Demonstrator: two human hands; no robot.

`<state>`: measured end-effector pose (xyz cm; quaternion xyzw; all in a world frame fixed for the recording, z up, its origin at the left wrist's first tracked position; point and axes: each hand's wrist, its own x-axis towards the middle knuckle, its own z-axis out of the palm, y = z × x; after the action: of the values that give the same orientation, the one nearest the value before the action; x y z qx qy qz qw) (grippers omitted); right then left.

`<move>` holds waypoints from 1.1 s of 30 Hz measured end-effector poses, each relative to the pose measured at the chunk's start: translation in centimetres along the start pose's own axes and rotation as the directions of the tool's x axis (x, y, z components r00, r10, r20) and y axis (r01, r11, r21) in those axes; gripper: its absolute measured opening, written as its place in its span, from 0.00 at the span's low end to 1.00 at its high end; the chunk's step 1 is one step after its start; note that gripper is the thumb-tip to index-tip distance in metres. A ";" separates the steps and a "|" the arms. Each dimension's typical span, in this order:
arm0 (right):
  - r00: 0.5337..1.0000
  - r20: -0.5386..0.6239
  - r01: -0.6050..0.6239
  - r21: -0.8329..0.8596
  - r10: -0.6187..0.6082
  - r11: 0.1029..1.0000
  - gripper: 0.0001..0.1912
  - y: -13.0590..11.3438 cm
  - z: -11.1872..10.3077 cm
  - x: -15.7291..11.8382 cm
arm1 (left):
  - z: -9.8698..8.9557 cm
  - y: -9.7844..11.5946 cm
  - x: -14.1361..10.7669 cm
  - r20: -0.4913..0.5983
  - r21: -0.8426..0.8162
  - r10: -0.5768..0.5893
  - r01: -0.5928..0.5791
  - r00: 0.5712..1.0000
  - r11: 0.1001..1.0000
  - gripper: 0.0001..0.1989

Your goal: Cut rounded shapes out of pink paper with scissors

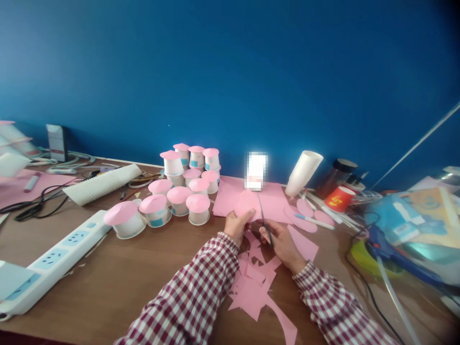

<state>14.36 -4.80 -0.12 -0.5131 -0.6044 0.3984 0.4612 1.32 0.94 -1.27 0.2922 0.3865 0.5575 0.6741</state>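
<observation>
My left hand (237, 226) pinches a rounded piece of pink paper (247, 203), thumb on top. My right hand (283, 240) grips dark-handled scissors (261, 207), whose blades point away from me along the paper's right edge. Under both hands lie pink paper scraps (247, 297), several with curved cut edges. Just beyond is a stack of pink sheets (223, 195). Pink paper discs (305, 207) lie to the right, with a pen (316, 221) across them.
Upturned paper cups with pink tops (155, 211) stand left of my hands, some stacked. Further left are a power strip (61, 254) and a lying cup stack (104, 184). Rightward are a leaning cup stack (305, 170), a red cup (339, 199) and a blue glue gun (391, 254) with its cord.
</observation>
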 end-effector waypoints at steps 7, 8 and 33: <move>1.000 -0.002 0.000 -0.011 0.000 1.000 0.20 0.3 0.0 0.0 | 0.2 0.4 -0.3 -0.023 -0.001 -0.012 0.012 1.000 1.000 0.17; 1.000 -0.003 0.001 -0.010 -0.001 1.000 0.20 0.4 0.0 0.0 | 0.3 0.5 -0.3 -0.030 0.000 -0.015 0.015 0.999 1.000 0.17; 1.000 -0.012 -0.009 0.010 0.010 1.000 0.22 0.5 0.0 0.0 | 0.4 0.6 -0.4 -0.049 -0.017 -0.011 0.010 0.999 1.000 0.18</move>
<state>14.46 -4.69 -0.64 -0.5160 -0.5972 0.4006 0.4654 1.31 0.73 -0.53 0.2706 0.3996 0.5641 0.6700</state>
